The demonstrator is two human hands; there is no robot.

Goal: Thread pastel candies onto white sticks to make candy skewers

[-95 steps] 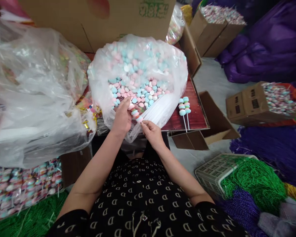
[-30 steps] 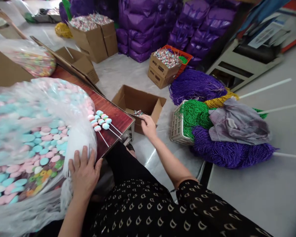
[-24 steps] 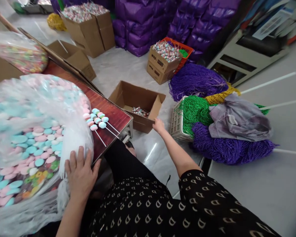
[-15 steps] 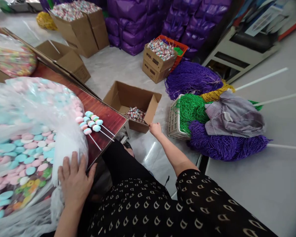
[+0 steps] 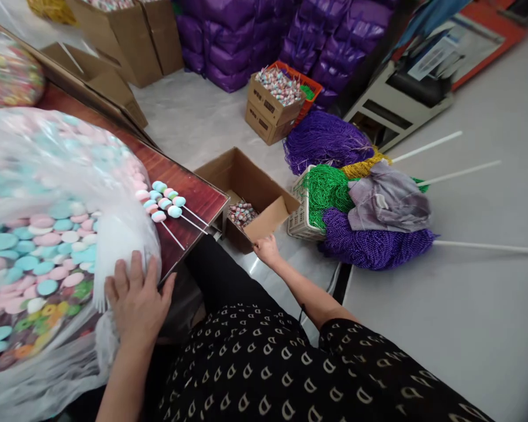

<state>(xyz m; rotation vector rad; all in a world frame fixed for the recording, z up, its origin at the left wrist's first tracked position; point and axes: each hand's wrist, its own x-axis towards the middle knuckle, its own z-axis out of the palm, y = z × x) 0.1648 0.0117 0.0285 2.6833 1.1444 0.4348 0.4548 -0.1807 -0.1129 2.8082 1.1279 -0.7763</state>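
My left hand [image 5: 139,299] lies with fingers spread on the edge of a large clear plastic bag [image 5: 125,228] full of pink, blue and white pieces. My right hand [image 5: 267,249] is closed on the near flap of an open cardboard box [image 5: 234,167] standing on the floor. Inside that box is a pile of small wrapped sticks [image 5: 242,214]. Beside the bag, several skewers of pastel pieces [image 5: 167,200] rest on the corner of the red-brown table [image 5: 202,199].
Right of the box stands a white crate [image 5: 300,211] with green beads [image 5: 330,190], purple beads [image 5: 374,240] and a grey cloth [image 5: 389,196]. Behind are stacked small boxes [image 5: 268,114] and purple bags [image 5: 233,47]. Another bag [image 5: 9,73] sits at far left.
The open box has turned and come nearer the table corner, with my right hand still on its flap. My left hand stays on the bag. The view has shifted.
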